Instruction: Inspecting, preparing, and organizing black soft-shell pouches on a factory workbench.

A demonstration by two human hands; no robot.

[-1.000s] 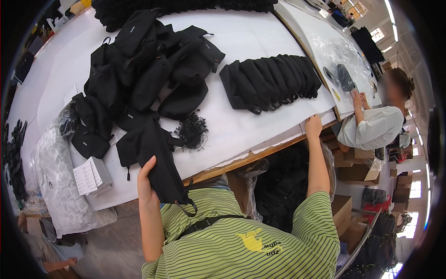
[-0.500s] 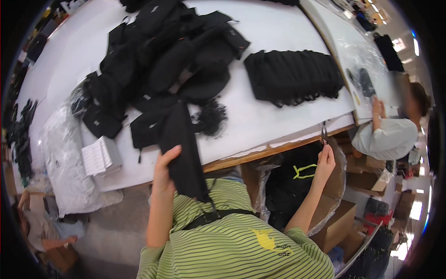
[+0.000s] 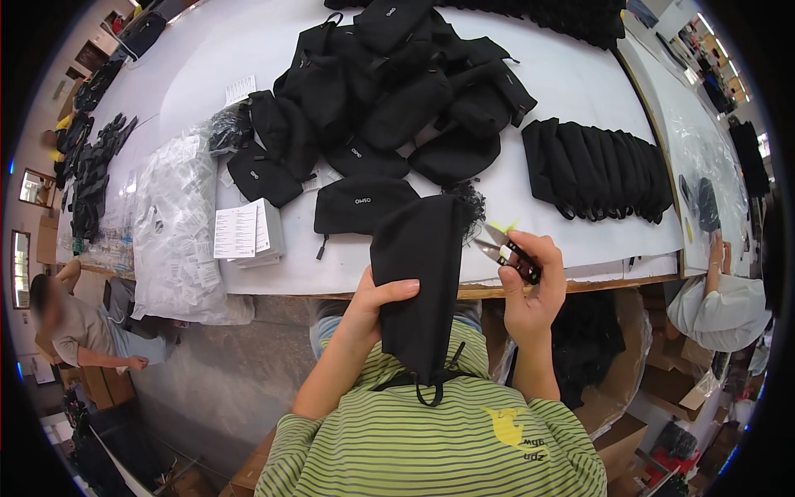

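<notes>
My left hand point(image 3: 358, 319) grips a long black fabric pouch point(image 3: 424, 277), thumb lying across its front. The pouch is upright in front of my body, with a small cord loop at its lower end. Just right of the pouch, my right hand point(image 3: 537, 286) holds a pair of thread snips point(image 3: 503, 251), fingers wrapped round the handles. Their blades are apart and point at the pouch's upper right edge, near a heap of black thread scraps point(image 3: 474, 207). Beyond my hands lies a loose pile of black pouches point(image 3: 406, 108) with small light printing.
A row of stacked black pouches point(image 3: 596, 170) lies at the right of the white table point(image 3: 331, 277). To the left are a block of white cards point(image 3: 242, 232) and a large clear plastic bag point(image 3: 174, 224). Co-workers are at the right point(image 3: 720, 311) and lower left point(image 3: 99, 323).
My right hand has brought the snips from the table's right edge to beside the pouch. My left hand still holds the pouch. The view has turned, so the table's things appear farther right.
</notes>
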